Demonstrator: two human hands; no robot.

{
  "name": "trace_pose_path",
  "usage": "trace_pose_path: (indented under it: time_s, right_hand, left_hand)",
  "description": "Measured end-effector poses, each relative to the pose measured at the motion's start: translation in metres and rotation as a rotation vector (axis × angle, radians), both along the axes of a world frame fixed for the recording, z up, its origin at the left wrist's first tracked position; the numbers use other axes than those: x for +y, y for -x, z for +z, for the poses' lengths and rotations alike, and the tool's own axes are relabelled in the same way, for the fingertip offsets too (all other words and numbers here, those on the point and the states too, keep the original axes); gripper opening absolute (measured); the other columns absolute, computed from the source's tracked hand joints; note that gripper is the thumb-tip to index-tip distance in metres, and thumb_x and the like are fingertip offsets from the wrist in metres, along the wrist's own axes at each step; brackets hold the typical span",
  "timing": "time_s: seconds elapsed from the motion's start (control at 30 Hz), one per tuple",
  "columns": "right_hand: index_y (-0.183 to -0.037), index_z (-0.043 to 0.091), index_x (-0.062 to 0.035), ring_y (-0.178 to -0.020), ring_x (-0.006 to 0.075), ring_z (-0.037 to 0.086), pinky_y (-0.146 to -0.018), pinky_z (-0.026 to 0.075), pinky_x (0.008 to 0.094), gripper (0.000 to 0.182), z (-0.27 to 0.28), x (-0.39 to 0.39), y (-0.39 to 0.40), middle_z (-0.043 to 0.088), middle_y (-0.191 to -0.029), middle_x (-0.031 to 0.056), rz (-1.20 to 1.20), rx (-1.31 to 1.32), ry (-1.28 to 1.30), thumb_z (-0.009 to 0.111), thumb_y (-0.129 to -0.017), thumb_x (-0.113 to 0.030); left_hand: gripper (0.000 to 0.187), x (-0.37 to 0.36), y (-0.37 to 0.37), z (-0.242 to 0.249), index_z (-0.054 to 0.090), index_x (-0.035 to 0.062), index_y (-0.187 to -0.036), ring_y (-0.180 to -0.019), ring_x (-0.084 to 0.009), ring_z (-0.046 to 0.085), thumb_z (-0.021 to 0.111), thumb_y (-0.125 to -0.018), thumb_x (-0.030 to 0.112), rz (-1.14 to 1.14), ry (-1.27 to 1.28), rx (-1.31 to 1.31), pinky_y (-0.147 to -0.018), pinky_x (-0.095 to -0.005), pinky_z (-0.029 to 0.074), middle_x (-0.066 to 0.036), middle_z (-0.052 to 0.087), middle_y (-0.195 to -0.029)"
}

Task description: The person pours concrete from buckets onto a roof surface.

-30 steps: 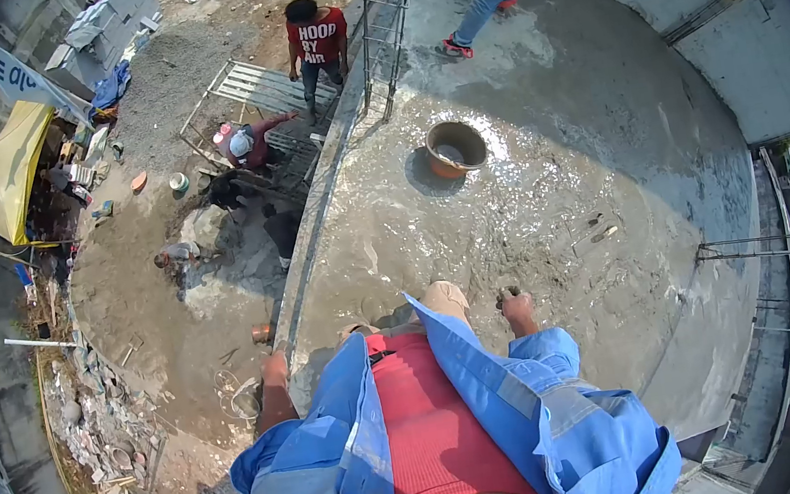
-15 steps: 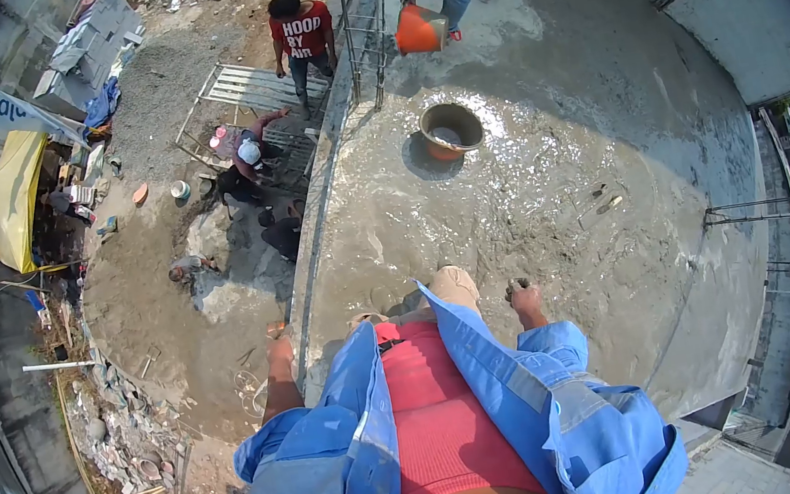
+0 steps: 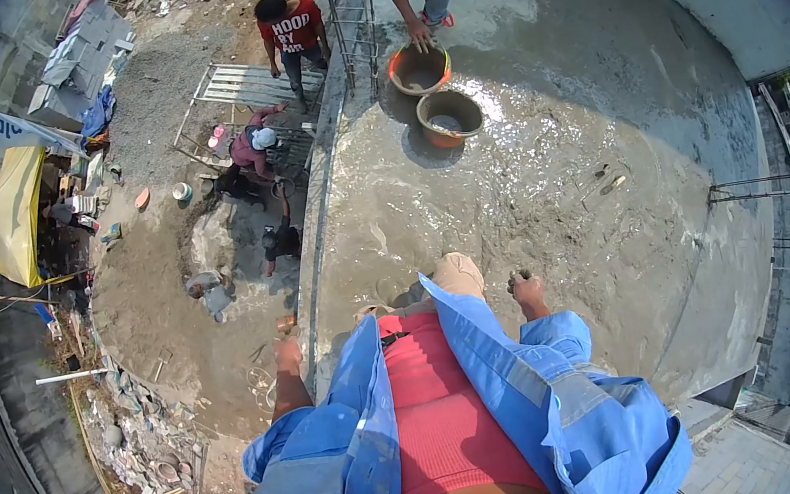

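I stand on a wet concrete slab at its left edge, in a blue jacket over a red shirt. My right hand hangs over the wet concrete with its fingers closed; something small and dark shows at the knuckles, too small to make out. My left hand hangs beside the slab's edge, above the ground far below; its fingers are blurred and its grip is unclear. A brown basin sits on the slab ahead. Just behind it a co-worker's hand holds an orange bucket by the rim.
A trowel lies in the wet concrete to the right. Rebar sticks out at the right edge. A metal ladder frame rises at the slab's edge. Below stand a person in a red shirt, several workers, a yellow tarpaulin and rubble.
The co-worker at the top has carried the orange bucket down and set it beside the brown basin. My hands have stayed low at my sides, shifting only slightly.
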State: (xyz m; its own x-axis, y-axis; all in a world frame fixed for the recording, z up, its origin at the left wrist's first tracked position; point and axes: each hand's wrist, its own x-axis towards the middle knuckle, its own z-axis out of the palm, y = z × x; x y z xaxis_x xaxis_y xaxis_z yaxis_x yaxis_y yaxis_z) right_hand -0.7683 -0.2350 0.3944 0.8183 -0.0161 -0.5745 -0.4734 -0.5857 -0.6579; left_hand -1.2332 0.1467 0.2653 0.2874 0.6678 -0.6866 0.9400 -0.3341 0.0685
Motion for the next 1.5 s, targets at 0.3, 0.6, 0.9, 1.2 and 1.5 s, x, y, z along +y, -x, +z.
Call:
trace_pose_path:
  time_s: [0.3, 0.6, 0.9, 1.2, 1.5]
  right_hand:
    - [-0.089, 0.06, 0.0011, -0.057, 0.0158, 0.06, -0.049, 0.045, 0.0274, 0.018, -0.022, -0.023, -0.024, 0.063, -0.069, 0.0079, 0.013, -0.063, 0.072, 0.062, -0.083, -0.016]
    - [-0.085, 0.062, -0.0004, -0.058, 0.0159, 0.059, -0.05, 0.046, 0.0291, 0.016, -0.025, -0.07, -0.07, 0.062, -0.069, 0.007, 0.001, 0.127, 0.172, 0.061, -0.083, -0.016]
    - [-0.093, 0.067, -0.0058, -0.079, 0.0295, 0.065, -0.071, 0.051, 0.0378, 0.034, -0.151, -0.02, -0.312, 0.068, -0.081, 0.0158, 0.767, 0.135, 0.564, 0.065, -0.076, -0.034]
    - [-0.133, 0.039, -0.0169, -0.118, 0.0347, 0.043, -0.094, 0.041, 0.043, 0.056, -0.325, 0.284, -0.572, 0.038, -0.134, 0.0189, 1.087, -0.581, 0.52, 0.059, -0.081, -0.017]
    - [-0.116, 0.053, -0.0134, -0.126, 0.0259, 0.036, -0.106, 0.028, 0.0411, 0.031, -0.341, 0.424, -0.623, 0.046, -0.131, 0.0066, 1.775, -1.188, 0.604, 0.041, -0.088, -0.022]
  left_hand:
    - [0.036, -0.007, -0.069, 0.071, 0.064, -0.0018, -0.096, -0.099, -0.0393, 0.058, 0.043, -0.086, 0.025, 0.344, -0.021, -0.094, -0.087, -0.045, 0.044, -0.025, 0.062, -0.1]
    - [0.045, -0.001, -0.169, -0.005, 0.059, -0.0029, -0.105, -0.089, -0.0355, 0.062, 0.057, -0.077, 0.032, 0.093, -0.01, -0.168, -0.076, -0.0413, 0.049, -0.024, 0.064, -0.095]
    - [0.062, -0.021, -0.44, -0.048, 0.052, -0.0011, -0.115, -0.099, -0.0308, 0.059, 0.071, -0.072, 0.039, 0.522, 0.179, -0.198, -0.085, -0.0357, 0.046, -0.02, 0.061, -0.106]
    - [0.051, -0.062, -0.72, -0.232, 0.05, 0.0016, -0.115, -0.097, -0.0207, 0.058, 0.069, -0.08, 0.033, 1.179, 0.601, -0.813, -0.082, -0.0325, 0.045, -0.009, 0.057, -0.115]
    - [0.032, -0.087, -0.779, -0.303, 0.056, 0.0003, -0.097, -0.088, -0.03, 0.06, 0.064, -0.083, 0.028, 1.017, 0.06, -0.845, -0.077, -0.0423, 0.047, -0.016, 0.062, -0.097]
